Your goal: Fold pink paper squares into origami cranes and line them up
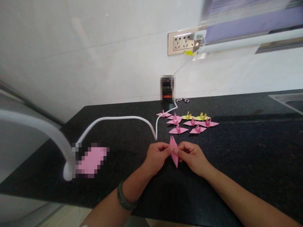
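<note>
Between my two hands is a pink folded origami paper [174,157], long and diamond-shaped, with a split point at its far end. My left hand [158,156] pinches its left side between thumb and fingers. From the right, my right hand [193,156] pinches the same paper near its middle, thumb on top. Just beyond the hands, several finished pink paper cranes [178,130] rest on the dark countertop [118,142], wings spread. Two yellow paper cranes [202,117] sit in the back row.
A white cable [120,118] arches over the counter's left side, near a thick white curved stand [67,170] and a pixelated pink patch [93,159]. A pixelated dark object [167,88] leans on the wall below a socket panel [182,41]. A sink edge [286,102] shows far right.
</note>
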Available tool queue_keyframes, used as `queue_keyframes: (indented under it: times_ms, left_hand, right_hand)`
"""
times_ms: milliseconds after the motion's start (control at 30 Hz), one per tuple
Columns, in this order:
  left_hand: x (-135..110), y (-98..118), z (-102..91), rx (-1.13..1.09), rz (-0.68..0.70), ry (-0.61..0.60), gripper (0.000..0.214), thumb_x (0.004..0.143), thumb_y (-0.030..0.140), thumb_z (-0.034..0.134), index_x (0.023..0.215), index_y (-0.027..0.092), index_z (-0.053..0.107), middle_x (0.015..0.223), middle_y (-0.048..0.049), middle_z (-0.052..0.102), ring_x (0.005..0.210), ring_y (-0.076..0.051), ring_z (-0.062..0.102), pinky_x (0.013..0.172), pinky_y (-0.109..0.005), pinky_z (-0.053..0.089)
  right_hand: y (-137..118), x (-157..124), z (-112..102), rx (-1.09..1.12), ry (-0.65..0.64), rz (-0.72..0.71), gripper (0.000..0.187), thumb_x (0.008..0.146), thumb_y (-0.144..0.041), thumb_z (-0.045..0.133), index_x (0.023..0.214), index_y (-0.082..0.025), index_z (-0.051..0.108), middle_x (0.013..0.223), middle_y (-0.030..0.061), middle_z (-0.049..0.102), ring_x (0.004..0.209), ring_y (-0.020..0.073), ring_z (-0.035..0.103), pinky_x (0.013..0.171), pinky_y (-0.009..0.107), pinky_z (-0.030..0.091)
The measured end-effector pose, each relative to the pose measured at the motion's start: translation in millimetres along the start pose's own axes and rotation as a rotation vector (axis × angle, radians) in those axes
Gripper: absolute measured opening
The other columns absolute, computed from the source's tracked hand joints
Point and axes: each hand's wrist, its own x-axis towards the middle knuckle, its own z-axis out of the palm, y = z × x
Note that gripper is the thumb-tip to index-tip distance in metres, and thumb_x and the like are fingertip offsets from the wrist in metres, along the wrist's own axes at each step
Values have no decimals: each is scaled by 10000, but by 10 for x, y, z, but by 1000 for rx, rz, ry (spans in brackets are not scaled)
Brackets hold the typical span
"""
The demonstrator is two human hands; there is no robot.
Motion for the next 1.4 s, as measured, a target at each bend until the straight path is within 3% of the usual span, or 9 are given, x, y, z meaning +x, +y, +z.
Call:
queue_keyframes:
  times_ms: [300, 533, 667, 767, 867, 967, 1067, 1233, 1400]
  left_hand:
    - [-7, 64, 34, -170, -143, -168, 230, 635, 310, 610, 754, 114, 590, 673, -18, 569, 592, -86, 507, 587, -223, 391]
    - [19, 55, -14, -157, -77, -54, 212, 610, 303, 632, 667, 101, 602, 620, -23, 571, 551, -81, 478, 538, -209, 357]
    - [28, 12, -13, -272, -140, -86, 223, 629, 326, 617, 660, 109, 572, 578, -3, 528, 508, -61, 452, 491, -189, 342]
    - [25, 22, 0, -400, -206, -139, 244, 672, 358, 571, 666, 117, 533, 558, 6, 490, 491, -61, 447, 477, -189, 357]
    - [12, 62, 9, -499, -241, -202, 249, 693, 375, 543, 694, 128, 510, 582, 4, 483, 499, -67, 452, 477, -199, 384]
    - [-9, 90, 18, -515, -295, -287, 260, 690, 389, 542, 722, 134, 507, 562, 14, 461, 475, -61, 434, 457, -191, 383]
    - [-28, 79, 32, -442, -331, -350, 278, 690, 407, 533, 733, 132, 515, 538, 18, 449, 455, -60, 424, 448, -196, 380]
    - [-25, 22, 41, -237, -306, -242, 303, 631, 397, 594, 723, 113, 542, 527, 24, 472, 429, -45, 407, 434, -178, 332]
    - [3, 33, 25, -221, -179, -95, 255, 609, 315, 629, 750, 112, 565, 631, -8, 559, 521, -68, 484, 506, -190, 365]
  right_hand:
    - [110, 46, -63, -71, -37, -42, 181, 699, -260, 541, 574, -153, 466, 518, -34, 469, 473, 71, 406, 449, 193, 320]
    - [97, 10, -8, -133, -151, -73, 172, 697, -299, 553, 639, -146, 501, 544, -38, 435, 483, 64, 368, 434, 186, 280]
    - [78, -14, 15, -165, -82, -131, 218, 731, -297, 516, 579, -143, 487, 530, -34, 424, 489, 64, 359, 444, 190, 283]
    - [53, -12, -13, -93, -113, -118, 238, 743, -321, 506, 584, -144, 493, 529, -27, 444, 486, 68, 385, 447, 192, 312]
    - [47, 8, -40, 30, -98, -102, 246, 773, -370, 452, 709, -148, 535, 609, 0, 502, 524, 85, 451, 487, 210, 382]
    - [54, 27, -40, 99, -44, -114, 253, 731, -362, 521, 904, -177, 524, 728, 13, 508, 611, 106, 495, 522, 225, 426]
    - [42, 28, -28, 124, -95, -142, 249, 686, -332, 580, 896, -205, 536, 833, 19, 485, 671, 116, 517, 561, 242, 451]
    - [5, 18, -28, 88, -63, -187, 123, 706, -283, 571, 773, -181, 563, 890, 31, 483, 819, 139, 496, 707, 261, 430]
    - [26, 42, -66, 73, -23, -80, 150, 722, -311, 539, 754, -165, 535, 731, 4, 525, 636, 101, 496, 590, 236, 413]
